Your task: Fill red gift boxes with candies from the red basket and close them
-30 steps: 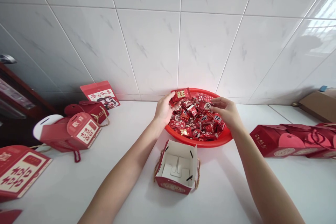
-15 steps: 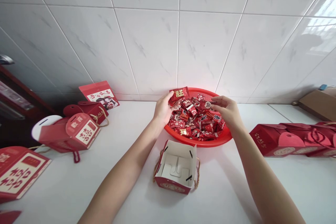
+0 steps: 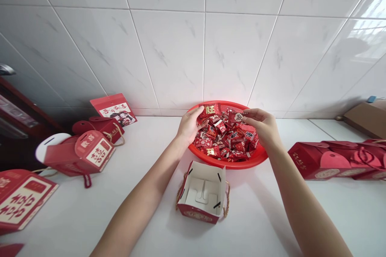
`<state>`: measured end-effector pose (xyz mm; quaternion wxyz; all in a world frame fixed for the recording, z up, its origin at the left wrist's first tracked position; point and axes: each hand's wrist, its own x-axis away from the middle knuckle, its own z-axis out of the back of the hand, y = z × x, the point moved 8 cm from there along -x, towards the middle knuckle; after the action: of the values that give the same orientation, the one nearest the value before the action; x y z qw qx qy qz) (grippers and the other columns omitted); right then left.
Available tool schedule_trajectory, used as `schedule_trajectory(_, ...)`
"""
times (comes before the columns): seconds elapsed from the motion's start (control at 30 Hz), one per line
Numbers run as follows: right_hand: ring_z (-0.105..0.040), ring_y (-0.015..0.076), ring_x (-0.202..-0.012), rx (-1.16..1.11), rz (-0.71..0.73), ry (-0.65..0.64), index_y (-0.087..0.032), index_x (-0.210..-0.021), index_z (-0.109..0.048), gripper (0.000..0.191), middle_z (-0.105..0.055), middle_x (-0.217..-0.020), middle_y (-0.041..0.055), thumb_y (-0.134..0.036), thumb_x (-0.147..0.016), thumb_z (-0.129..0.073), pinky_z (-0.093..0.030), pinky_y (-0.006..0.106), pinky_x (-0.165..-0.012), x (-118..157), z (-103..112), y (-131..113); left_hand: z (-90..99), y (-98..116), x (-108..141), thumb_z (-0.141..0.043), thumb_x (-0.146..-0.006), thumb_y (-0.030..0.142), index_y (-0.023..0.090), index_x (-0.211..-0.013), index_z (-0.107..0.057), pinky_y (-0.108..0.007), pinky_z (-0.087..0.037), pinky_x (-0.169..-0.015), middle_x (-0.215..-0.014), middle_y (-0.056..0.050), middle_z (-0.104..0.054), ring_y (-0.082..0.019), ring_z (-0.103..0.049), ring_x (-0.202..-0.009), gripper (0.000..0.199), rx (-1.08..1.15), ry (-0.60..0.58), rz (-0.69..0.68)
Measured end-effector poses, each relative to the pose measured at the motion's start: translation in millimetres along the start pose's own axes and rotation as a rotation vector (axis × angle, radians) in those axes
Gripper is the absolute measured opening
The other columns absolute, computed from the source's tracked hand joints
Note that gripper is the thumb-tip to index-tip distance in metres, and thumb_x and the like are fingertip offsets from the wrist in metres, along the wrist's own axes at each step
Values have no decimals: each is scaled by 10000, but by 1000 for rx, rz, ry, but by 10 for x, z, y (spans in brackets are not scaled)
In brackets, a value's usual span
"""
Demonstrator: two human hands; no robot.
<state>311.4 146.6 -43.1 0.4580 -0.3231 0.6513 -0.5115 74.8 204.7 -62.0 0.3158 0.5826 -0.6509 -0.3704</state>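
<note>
My left hand [image 3: 189, 126] pinches a red wrapped candy [image 3: 210, 109] with gold lettering, over the left back of a red plastic basket [image 3: 232, 165]. Over the basket's right side, my right hand [image 3: 263, 125] is closed on a dark red candy packet [image 3: 237, 116] with a pale round label. Many red candies [image 3: 223, 142] lie heaped in the basket below both hands. In front of the basket stands an open gift box [image 3: 201, 194], white inside, with twisted rope handles at its sides; no candy shows in it.
Closed red gift boxes [image 3: 90, 152] stand on the left of the white table [image 3: 144, 225], with a red picture card [image 3: 116, 110] behind them. More red boxes [image 3: 334, 160] line the right side, and a brown carton [image 3: 366, 119] sits behind. A tiled wall [image 3: 169, 56] borders the back.
The candy in my left hand has shifted slightly right and tilted less. In my right hand, the packet is raised a little and shows more of its label. The gift box stays put.
</note>
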Motion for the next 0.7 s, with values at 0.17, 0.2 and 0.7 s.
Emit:
schedule_trajectory(0.17,-698,188,-821,-247,41,-28,-231,-808,-794,269,-770,-842,21,-283,-571,-912,-557,366,-839,24,-68,-168,-41,-17,19,-942,-558,392,172,-792,-778,-258,-562,-688,-837,-4,-728,-146,-644,-796,360,-82,-59,20)
schedule_trajectory(0.2,-696,179,-821,-302,39,-31,-229,-784,-790,262,-765,-842,17,-282,-565,-923,-558,354,-843,35,-95,-187,-46,-17,21,-947,-545,403,176,-780,-782,-262,-566,-692,-821,0,-725,-148,-643,-798,366,-90,-62,19)
schedule_trajectory(0.7,-697,163,-727,-412,-202,-75,-228,-678,-678,423,-728,-751,-10,-382,-457,-1003,-588,306,-726,147,-357,53,-195,-86,73,-870,-602,248,205,-934,-817,-365,-546,-904,-964,-40,-793,-205,-714,-870,339,-178,-287,85)
